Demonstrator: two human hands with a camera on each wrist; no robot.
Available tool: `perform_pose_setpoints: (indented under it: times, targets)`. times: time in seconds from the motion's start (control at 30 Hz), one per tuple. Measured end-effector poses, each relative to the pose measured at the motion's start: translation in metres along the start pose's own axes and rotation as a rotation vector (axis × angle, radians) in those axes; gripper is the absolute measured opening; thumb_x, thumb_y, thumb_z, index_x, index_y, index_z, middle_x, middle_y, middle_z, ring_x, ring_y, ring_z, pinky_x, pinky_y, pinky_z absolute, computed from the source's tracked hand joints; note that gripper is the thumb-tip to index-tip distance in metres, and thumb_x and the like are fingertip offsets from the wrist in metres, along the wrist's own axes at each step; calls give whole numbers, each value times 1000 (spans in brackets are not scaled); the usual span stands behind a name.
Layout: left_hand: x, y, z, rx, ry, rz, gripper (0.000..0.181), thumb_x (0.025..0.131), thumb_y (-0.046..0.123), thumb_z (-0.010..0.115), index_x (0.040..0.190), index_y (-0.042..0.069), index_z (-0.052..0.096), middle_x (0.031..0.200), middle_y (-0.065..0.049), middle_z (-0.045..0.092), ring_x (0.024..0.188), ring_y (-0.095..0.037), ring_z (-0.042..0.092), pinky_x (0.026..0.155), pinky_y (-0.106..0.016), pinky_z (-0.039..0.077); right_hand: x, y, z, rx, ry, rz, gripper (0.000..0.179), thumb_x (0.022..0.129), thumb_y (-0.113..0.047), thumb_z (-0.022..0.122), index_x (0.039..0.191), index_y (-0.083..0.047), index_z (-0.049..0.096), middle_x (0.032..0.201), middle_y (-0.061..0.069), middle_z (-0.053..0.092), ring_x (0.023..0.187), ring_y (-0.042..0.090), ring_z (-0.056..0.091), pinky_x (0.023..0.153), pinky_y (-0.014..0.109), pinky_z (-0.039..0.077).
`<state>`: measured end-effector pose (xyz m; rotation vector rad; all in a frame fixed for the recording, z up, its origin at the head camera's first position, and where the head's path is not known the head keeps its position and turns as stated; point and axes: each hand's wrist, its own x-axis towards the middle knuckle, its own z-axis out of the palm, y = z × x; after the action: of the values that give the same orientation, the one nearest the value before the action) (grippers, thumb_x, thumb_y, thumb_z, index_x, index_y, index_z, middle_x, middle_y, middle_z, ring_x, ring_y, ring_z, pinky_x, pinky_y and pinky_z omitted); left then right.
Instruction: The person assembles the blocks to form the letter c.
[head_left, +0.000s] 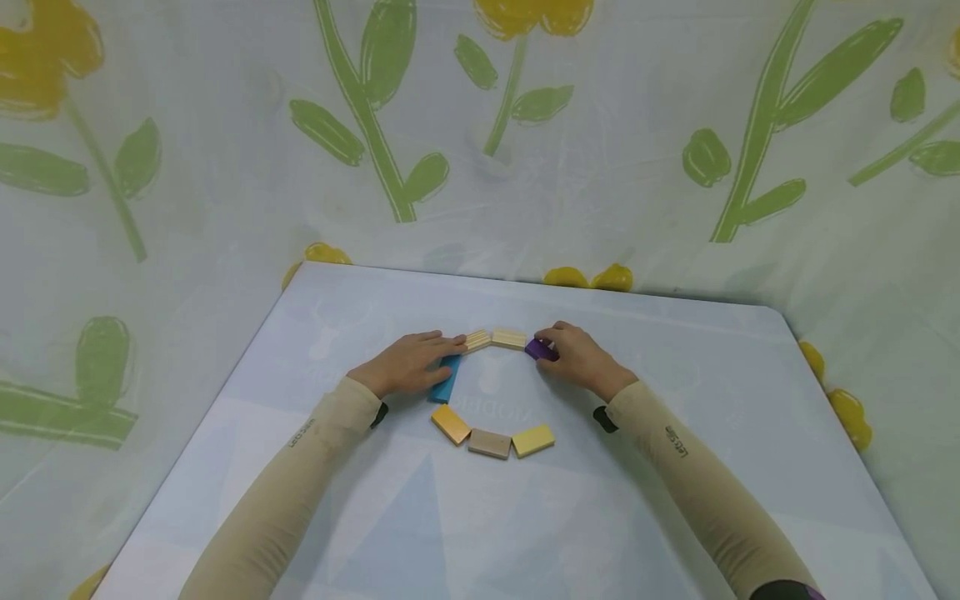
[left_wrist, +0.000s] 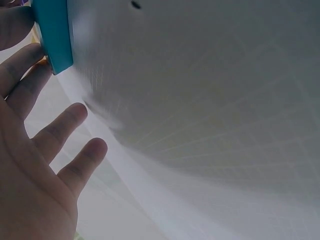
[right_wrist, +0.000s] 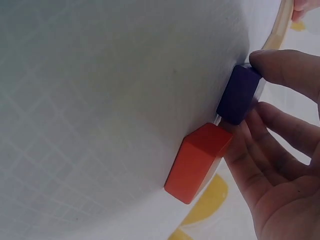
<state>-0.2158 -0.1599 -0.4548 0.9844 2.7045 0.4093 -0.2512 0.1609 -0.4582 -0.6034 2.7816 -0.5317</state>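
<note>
Several wooden blocks stand in a ring on the table. My right hand [head_left: 579, 360] pinches a purple block [right_wrist: 239, 95] at the ring's far right, thumb at one end and fingers at the other. Close by, a red-orange block [right_wrist: 192, 165] shows in the right wrist view; the hand hides it in the head view. My left hand [head_left: 405, 364] rests with fairly straight fingers on a blue block [head_left: 446, 385] at the ring's left side. Its fingertips reach a plain wood block [head_left: 477, 341]. A second plain wood block [head_left: 509, 338] lies between that one and the purple block.
Along the ring's near side lie an orange-yellow block [head_left: 451, 425], a brown block [head_left: 489, 443] and a yellow block [head_left: 533, 441]. The white table [head_left: 675, 500] has rounded far corners. Behind it hangs a cloth [head_left: 600, 192] printed with flowers and leaves.
</note>
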Motion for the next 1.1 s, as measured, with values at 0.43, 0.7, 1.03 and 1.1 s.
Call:
perform_pose_setpoints:
  times: [0.43, 0.7, 1.03, 1.1]
  targets:
    - [0, 0, 1, 0, 0, -5, 52, 105, 29, 53, 154, 12, 45, 163, -2, 34, 146, -41, 34, 120, -53, 27, -2, -2, -1, -7, -4, -11, 50, 92, -22, 77, 136, -5, 63, 121, 13, 62, 103, 24, 60, 96, 40, 55]
    - [0, 1, 2, -7, 2, -6, 52, 105, 28, 52, 154, 11, 45, 163, -2, 34, 146, -41, 34, 120, -53, 27, -5, -2, -3, 9, 16, -35, 49, 94, -25, 75, 136, -3, 62, 122, 14, 62, 105, 25, 61, 95, 41, 55]
    - [0, 0, 2, -9, -2, -3, 52, 106, 28, 52, 154, 11, 44, 163, -3, 33, 146, -42, 34, 120, -54, 27, -17, -1, -17, 108, 113, -27, 44, 100, -29, 66, 137, -6, 61, 127, 12, 61, 112, 28, 61, 95, 46, 55]
    - [0, 0, 2, -6, -4, -5, 52, 106, 28, 51, 155, 11, 44, 163, -3, 33, 146, -41, 34, 120, -53, 27, -20, 0, -18, 118, 134, -43, 44, 100, -28, 66, 137, -6, 61, 127, 12, 62, 114, 29, 61, 96, 47, 54]
